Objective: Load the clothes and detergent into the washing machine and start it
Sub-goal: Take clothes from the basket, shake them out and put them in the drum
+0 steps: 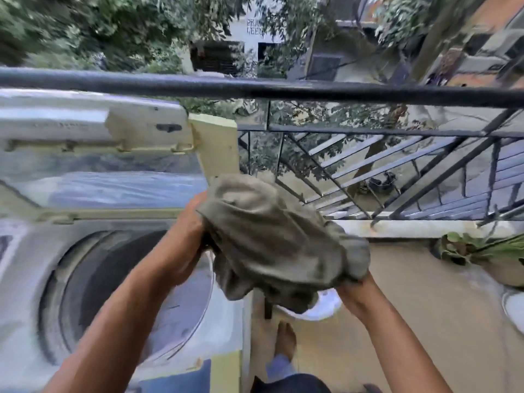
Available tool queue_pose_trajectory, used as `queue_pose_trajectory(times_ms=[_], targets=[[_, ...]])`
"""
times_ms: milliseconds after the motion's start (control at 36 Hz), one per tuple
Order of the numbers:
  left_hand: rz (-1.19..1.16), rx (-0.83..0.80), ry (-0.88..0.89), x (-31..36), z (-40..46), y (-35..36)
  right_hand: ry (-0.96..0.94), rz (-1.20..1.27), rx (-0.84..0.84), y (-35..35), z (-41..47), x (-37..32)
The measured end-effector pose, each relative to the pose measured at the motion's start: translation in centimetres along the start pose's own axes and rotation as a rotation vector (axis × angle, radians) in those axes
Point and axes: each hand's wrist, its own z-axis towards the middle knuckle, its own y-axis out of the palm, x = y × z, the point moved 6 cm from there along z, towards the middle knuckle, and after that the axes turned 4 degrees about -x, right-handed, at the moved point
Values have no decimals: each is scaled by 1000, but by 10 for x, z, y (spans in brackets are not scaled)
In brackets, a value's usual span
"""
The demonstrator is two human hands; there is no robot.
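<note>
A top-loading washing machine [34, 273] stands at the left with its lid [93, 154] raised and its dark drum [113, 293] open. A bundled grey-green garment [272, 245] hangs in the air at the machine's right edge. My left hand [184, 239] grips the bundle's left side above the drum's right rim. My right hand [354, 293] holds its lower right corner, past the machine's side. No detergent is in view. The whole frame is blurred.
A black metal railing [312, 92] runs across the balcony behind the machine. A white basin [326, 304] sits on the tan floor under the garment. Potted plants [482, 256] stand at the right. My bare foot [285, 338] is beside the machine.
</note>
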Motion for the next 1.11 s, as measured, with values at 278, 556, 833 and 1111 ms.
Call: queue_pose_trajectory(times_ms=[278,556,833,1111], targets=[[262,469,21,-33,-98,-182,-207,457,-613,153,-69,-75],[175,863,84,-27,-172,-294,-232,350,-549,278,-46,-64],[163,740,-207,-123,-162,-314,-179,-185,-150,316,31,30],[174,676,-394,-158,-178,-311,-203,-588,25,286,31,69]])
